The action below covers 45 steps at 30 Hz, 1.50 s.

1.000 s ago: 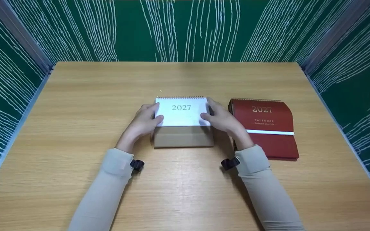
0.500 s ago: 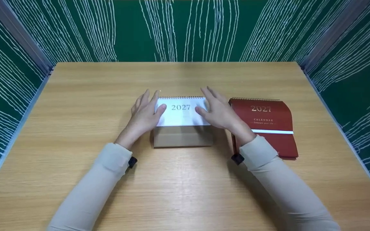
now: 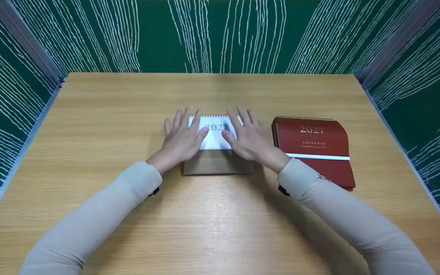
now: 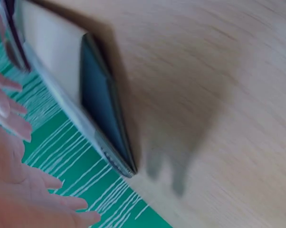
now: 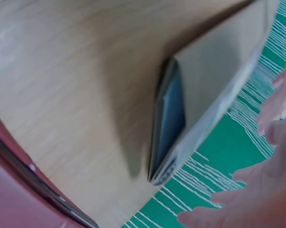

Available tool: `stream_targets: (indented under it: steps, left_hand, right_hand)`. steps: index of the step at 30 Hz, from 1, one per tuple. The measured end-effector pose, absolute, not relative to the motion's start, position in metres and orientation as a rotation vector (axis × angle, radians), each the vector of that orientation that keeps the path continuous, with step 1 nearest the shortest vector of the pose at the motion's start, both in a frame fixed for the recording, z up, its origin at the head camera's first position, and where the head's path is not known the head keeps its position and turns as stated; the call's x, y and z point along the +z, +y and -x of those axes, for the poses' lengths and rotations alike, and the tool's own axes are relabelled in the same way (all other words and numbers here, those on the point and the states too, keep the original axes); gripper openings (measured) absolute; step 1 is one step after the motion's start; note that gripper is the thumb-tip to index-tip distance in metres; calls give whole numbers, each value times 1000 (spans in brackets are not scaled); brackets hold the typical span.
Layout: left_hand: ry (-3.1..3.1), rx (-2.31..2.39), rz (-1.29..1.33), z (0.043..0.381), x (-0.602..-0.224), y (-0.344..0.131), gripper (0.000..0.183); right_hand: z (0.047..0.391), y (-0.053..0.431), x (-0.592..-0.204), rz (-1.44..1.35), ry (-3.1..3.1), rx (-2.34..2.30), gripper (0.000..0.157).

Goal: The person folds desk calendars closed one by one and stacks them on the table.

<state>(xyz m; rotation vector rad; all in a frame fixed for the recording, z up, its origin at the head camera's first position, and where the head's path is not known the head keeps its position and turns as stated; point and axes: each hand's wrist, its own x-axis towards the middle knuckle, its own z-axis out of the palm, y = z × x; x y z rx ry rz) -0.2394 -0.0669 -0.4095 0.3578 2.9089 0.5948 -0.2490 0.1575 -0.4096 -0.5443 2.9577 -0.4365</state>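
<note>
A white 2027 desk calendar (image 3: 216,142) stands on the table, with its wire spiral at the far top edge and a tan base (image 3: 218,162) on the near side. Over its left part hovers my left hand (image 3: 181,138), fingers spread and straight. My right hand (image 3: 248,140) is over the right part in the same way. Both wrist views show a gap between each hand and the calendar (image 4: 55,45), whose hollow triangular side shows. Part of the calendar's page and printed number is hidden behind the hands.
To the right lies a red 2027 calendar (image 3: 315,172) with a white band across it, partly behind the right sleeve. The wooden table (image 3: 216,225) ends at green walls (image 3: 155,38) with white streaks on three sides.
Both hands have let go of the white calendar's sides, risen with fingers spreading, and come inward over its page. The white and red calendars stay in place.
</note>
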Motion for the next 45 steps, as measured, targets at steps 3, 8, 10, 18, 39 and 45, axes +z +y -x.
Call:
stream_targets:
  steps: [3, 8, 10, 18, 39, 45]
  left_hand:
    - [2917, 562, -363, 240, -416, -63, 73]
    - [2924, 502, -369, 238, -428, -59, 72]
    - [2918, 473, -364, 236, -432, -58, 72]
    - [2887, 442, -328, 235, -439, -55, 73]
    - [2796, 430, -307, 234, -446, -51, 72]
    - [2798, 434, -305, 232, -446, -51, 72]
  right_hand:
    - [248, 155, -416, 553, 2970, -387, 75]
    - [246, 153, -427, 553, 2972, -334, 75]
    - [245, 151, -431, 537, 2959, -330, 74]
    - [245, 147, -441, 475, 2894, -306, 75]
    - [240, 142, -446, 481, 2811, -301, 74]
    - [240, 142, -449, 485, 2804, -275, 74]
